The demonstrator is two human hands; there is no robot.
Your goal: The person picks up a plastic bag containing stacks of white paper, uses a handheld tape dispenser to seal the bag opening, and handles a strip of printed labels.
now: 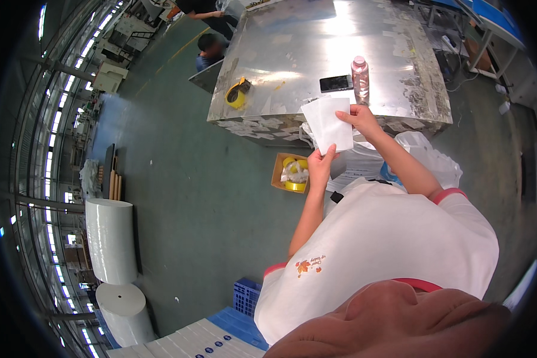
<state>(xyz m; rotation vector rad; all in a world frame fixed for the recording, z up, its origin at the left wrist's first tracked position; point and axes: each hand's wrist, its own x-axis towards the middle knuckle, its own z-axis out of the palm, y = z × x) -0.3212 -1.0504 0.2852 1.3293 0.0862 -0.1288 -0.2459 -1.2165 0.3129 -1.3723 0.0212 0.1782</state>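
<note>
Several white rectangular sheets [333,129], slightly fanned, are held up just off the near edge of the metal-topped table [292,36]. My left hand [321,167] pinches them at the bottom edge, thumb in front. Around their upper right side is my right hand [361,122], its thumb lying on the front sheet. Behind the sheets, a dark phone [336,83] lies on the tabletop. Beside it stands a pink-capped clear bottle [360,83]. What lies directly behind the sheets is partly hidden.
A tape dispenser [237,94] with yellow tape sits at the table's left corner. On the floor, a cardboard box [276,174] holds yellow tape rolls. White plastic bags [435,160] lie by my right arm. Large white rolls [110,238] stand left. Two people are near the table's far left side.
</note>
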